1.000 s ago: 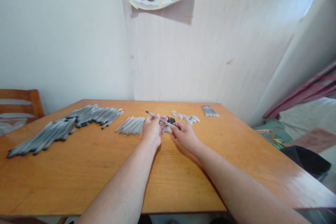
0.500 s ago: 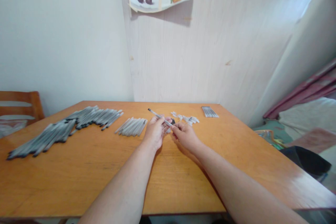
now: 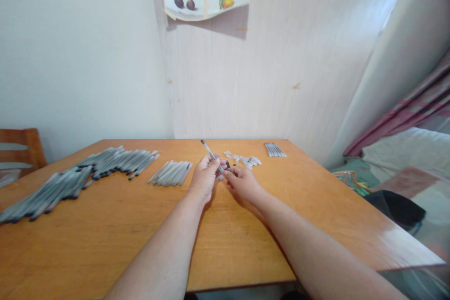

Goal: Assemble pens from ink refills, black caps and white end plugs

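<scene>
Over the middle of the table my left hand (image 3: 206, 176) is closed around a slim pen (image 3: 208, 149) with a clear barrel and a dark upper end. The pen slants up to the left. My right hand (image 3: 242, 182) pinches at its lower end, where the fingertips hide any small part. A small black piece (image 3: 227, 164) shows beside the fingers. Just beyond my right hand lie small whitish, cap-like pieces (image 3: 249, 161). Left of my left hand is a bundle of clear pen tubes (image 3: 171, 173).
A long heap of dark-ended pens (image 3: 119, 161) spreads across the left of the wooden table (image 3: 147, 234). At the back right lies a neat row of pens (image 3: 275, 150). A black bin (image 3: 397, 211) stands beyond the right edge, a wooden chair (image 3: 21, 147) at the left.
The pen has tipped more upright in my left hand, while my right hand stays at its lower end. The whole view has shifted slightly, moving the table things leftward.
</scene>
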Demonstrator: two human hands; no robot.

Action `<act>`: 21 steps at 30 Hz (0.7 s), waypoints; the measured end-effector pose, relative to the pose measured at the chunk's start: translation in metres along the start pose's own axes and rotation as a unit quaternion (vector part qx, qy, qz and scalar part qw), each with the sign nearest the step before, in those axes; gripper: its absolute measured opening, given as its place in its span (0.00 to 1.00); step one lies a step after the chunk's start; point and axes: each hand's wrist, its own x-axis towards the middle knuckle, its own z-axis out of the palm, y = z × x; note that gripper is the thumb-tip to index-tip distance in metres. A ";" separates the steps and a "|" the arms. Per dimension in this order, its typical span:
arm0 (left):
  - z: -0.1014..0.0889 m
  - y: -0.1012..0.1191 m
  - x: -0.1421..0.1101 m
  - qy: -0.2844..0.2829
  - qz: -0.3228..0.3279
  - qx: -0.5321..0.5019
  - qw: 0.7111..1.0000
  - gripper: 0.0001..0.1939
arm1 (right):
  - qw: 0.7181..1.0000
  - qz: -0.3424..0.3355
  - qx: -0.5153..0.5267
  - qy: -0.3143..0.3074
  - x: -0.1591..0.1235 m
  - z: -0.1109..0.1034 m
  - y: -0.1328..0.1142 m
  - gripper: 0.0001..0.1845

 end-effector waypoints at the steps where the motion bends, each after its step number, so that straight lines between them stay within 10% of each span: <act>1: 0.000 -0.001 0.000 -0.002 0.008 0.012 1.000 0.11 | 1.000 -0.003 -0.006 0.003 0.001 -0.002 0.000 0.15; 21: 0.000 -0.006 -0.001 -0.037 0.015 0.096 0.995 0.10 | 0.996 -0.033 0.020 0.086 0.011 -0.026 -0.004 0.15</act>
